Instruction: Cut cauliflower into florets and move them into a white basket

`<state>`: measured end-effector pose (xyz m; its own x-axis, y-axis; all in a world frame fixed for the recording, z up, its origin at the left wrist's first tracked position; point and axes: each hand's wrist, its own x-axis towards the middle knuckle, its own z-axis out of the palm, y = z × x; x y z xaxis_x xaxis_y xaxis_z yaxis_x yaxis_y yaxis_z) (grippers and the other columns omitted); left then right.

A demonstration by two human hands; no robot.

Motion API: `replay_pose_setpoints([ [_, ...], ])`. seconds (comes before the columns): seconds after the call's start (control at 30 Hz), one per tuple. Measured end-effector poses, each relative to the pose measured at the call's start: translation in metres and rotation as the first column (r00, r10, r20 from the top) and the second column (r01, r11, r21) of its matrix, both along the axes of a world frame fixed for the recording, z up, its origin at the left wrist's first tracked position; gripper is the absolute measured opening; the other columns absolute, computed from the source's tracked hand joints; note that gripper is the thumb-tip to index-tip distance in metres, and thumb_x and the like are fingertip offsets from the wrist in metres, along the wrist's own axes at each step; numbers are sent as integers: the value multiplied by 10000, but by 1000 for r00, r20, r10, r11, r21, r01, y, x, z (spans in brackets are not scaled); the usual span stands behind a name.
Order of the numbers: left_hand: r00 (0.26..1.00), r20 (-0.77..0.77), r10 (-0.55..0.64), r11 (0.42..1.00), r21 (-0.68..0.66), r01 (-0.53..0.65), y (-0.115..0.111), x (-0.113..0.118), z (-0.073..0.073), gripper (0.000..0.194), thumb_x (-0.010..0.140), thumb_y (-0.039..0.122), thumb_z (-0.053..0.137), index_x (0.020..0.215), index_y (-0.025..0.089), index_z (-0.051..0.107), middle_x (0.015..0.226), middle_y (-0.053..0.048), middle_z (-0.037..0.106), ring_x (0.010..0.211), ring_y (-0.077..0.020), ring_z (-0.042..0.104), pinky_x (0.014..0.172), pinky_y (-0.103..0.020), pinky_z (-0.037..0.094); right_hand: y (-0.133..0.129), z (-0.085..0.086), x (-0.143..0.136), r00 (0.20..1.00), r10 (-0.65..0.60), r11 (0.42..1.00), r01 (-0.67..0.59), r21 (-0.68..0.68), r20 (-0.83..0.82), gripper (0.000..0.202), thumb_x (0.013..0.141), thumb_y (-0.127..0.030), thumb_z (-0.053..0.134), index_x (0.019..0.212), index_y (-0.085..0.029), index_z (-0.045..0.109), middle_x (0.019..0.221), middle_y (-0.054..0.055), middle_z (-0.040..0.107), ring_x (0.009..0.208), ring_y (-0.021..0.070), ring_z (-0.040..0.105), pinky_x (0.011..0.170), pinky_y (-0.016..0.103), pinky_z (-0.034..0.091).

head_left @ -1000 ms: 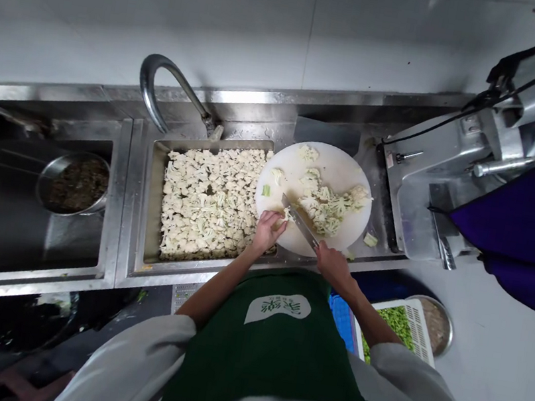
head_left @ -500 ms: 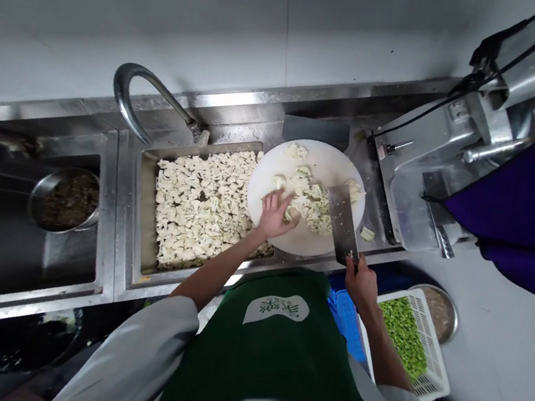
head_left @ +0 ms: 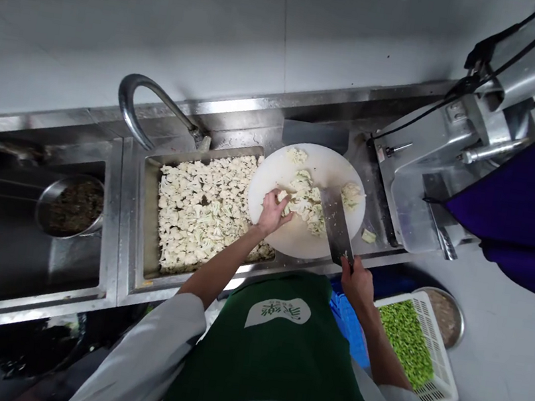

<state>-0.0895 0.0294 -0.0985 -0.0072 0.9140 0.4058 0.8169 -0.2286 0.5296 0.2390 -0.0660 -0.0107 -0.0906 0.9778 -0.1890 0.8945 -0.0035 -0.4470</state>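
Note:
My right hand [head_left: 357,281] is closed round the handle of a cleaver [head_left: 337,224], whose broad blade lies over the round white cutting board [head_left: 272,168]. Cut cauliflower [head_left: 308,203] is heaped left of the blade, and another small pile sits to its right. At the board's left side, my left hand [head_left: 273,213] is curled with its fingertips round a cauliflower floret [head_left: 282,196]. Many florets [head_left: 206,208] fill the sink basin left of the board, apparently in water.
A curved faucet [head_left: 135,107] arches over the basin. Further left, a metal bowl [head_left: 48,208] with dark contents stands in another sink. Right of the board is a machine with a purple cloth [head_left: 522,212]. Below lies a white basket [head_left: 441,381] of chopped greens [head_left: 404,341].
My left hand's fingers have drawn in round a floret at the board's left. The cleaver has shifted slightly left, closer to the cauliflower heap. The whole view has shifted a little.

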Motion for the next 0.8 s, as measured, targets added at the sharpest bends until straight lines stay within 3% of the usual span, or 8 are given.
replay_pose_setpoints([
  [0.17,984,140,-106,992,87,94,-6,12,-3,211,919,282,719,1126,296,676,1247,-91,511,1083,-248,597,923,-446,584,3,6,-3,1000,12,1000,-13,2,7,233,1053,-317,453,974,-175,620,732,112,730,669,251,705,612,278,329],
  [0.27,985,172,1,984,173,-31,-22,-4,1,202,880,241,740,1068,284,679,1247,-88,492,1124,-264,603,939,-482,604,4,8,-2,998,39,999,-39,8,43,246,1056,-321,442,977,-173,624,727,110,728,660,253,702,604,280,324],
  [0.4,922,177,344,919,136,-369,-78,-71,10,234,824,207,761,1042,234,683,1271,-126,496,1265,-335,553,1071,-583,538,1,12,-1,981,161,987,-159,-27,104,256,1067,-336,449,1026,-161,631,737,106,738,669,246,706,604,282,315],
  [0.53,811,-30,585,786,-224,-576,-114,-139,33,460,758,281,828,1192,186,708,1464,-214,474,1392,-494,456,1101,-743,427,-1,12,-13,917,348,934,-319,-163,196,262,1100,-352,422,1105,-174,614,852,109,774,773,232,736,635,277,337],
  [0.6,819,-78,568,761,-329,-559,-99,-148,48,473,802,335,788,1241,178,709,1475,-217,523,1386,-485,485,1113,-721,432,1,10,-25,873,432,894,-382,-234,226,274,1115,-358,395,1155,-179,599,930,115,783,845,230,749,658,271,368],
  [0.63,850,-55,524,788,-347,-508,-83,-145,55,431,845,345,739,1239,174,713,1429,-202,581,1350,-442,536,1121,-669,458,2,9,-31,852,468,874,-409,-261,234,288,1122,-361,377,1176,-177,592,959,122,784,874,234,754,673,271,387],
  [0.73,955,84,286,918,-309,-248,-7,-112,75,329,919,317,615,1183,159,731,1210,-137,719,1142,-307,672,1078,-492,541,6,4,-46,810,537,833,-463,-305,238,335,1134,-357,325,1217,-167,589,1000,149,783,925,263,768,710,287,440],
  [0.8,977,135,164,957,-263,-124,52,-83,86,303,919,266,588,1151,144,738,1127,-119,740,1045,-275,696,1040,-453,561,8,1,-56,796,562,816,-489,-308,226,358,1135,-353,309,1241,-165,595,1014,163,783,945,286,774,733,306,470],
])
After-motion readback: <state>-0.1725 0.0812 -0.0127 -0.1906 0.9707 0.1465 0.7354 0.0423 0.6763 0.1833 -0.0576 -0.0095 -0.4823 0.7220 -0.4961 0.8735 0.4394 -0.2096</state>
